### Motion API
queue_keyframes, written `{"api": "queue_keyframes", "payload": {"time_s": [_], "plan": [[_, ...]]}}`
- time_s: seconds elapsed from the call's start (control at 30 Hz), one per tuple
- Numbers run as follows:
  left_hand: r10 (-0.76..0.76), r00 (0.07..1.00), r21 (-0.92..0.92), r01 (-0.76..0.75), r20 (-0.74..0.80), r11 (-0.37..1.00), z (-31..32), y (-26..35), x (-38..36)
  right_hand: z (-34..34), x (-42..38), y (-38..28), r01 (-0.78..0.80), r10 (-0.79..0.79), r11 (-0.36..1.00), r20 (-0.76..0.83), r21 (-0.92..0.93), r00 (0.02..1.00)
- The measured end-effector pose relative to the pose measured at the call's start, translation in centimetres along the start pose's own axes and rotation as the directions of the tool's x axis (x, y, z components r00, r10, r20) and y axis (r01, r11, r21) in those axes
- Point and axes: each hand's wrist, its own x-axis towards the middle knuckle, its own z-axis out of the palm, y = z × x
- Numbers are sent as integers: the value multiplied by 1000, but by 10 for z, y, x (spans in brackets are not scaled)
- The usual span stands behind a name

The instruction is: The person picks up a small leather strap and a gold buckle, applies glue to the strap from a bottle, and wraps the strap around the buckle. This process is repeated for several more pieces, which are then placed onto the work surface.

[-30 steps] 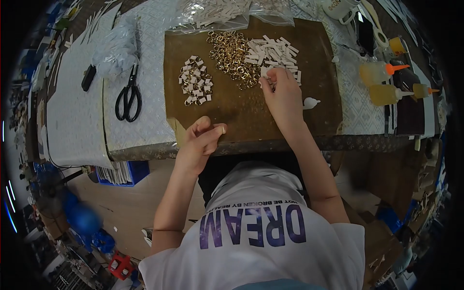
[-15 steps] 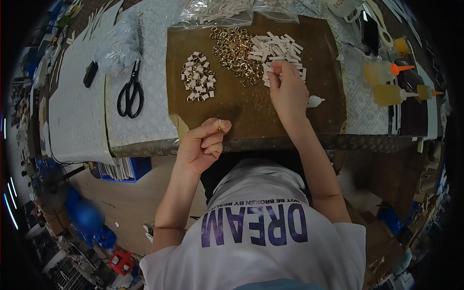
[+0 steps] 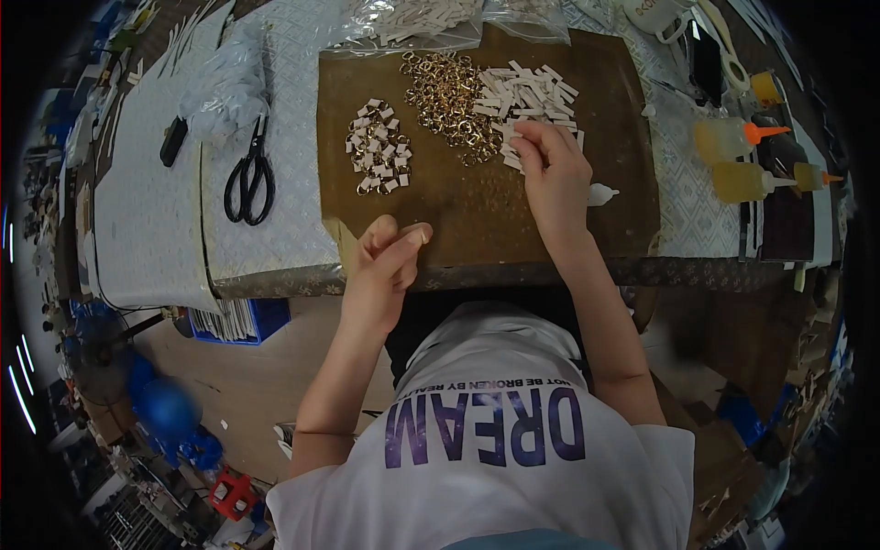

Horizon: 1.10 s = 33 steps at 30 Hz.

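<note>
Low at the front edge of the brown mat (image 3: pixel 458 215), my left hand (image 3: pixel 380 270) is closed, thumb and fingertip pinched around a small gold metal ring that is mostly hidden now. My right hand (image 3: pixel 557 174) is at the near side of a pile of short white strips (image 3: pixel 532 92), with thumb and forefinger closed on a white strip, largely covered by the fingers. Left of that pile lies a heap of loose gold rings (image 3: pixel 445 96). Farther left is a group of gold rings with white strips folded through them (image 3: pixel 378 151).
Black-handled scissors (image 3: pixel 248 188) and a dark small tool (image 3: pixel 172 140) lie on the left. A white nozzle-shaped piece (image 3: pixel 600 194) is beside my right wrist. Glue bottles (image 3: pixel 738 181), a phone (image 3: pixel 704 69) and a mug (image 3: pixel 655 14) stand right. Plastic bags of strips (image 3: pixel 412 23) lie at the back.
My left hand has turned and its fingers have shifted, so the ring seen before is now mostly covered. My right hand has drawn slightly back and right at the strip pile.
</note>
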Motion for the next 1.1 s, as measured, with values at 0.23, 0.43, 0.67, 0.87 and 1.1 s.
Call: {"api": "queue_keyframes", "payload": {"time_s": [0.23,0.43,0.67,0.87,1.1], "plan": [[584,789,577,-571,189,584,17,-14,-8,-6,-7,-6,-106,99,990,70,97,993],[689,559,667,-730,460,147,4,-16,-5,-12,-17,-22,-141,135,944,40,298,990],[706,566,787,-617,426,20,5,1,8,-21,-33,-32,-329,252,824,222,460,942],[655,756,843,-361,13,399,-22,57,82,-38,-50,-42,-585,384,653,456,481,803],[623,776,984,-168,98,54,-37,86,151,-49,-68,-29,-559,332,633,464,535,821]]}}
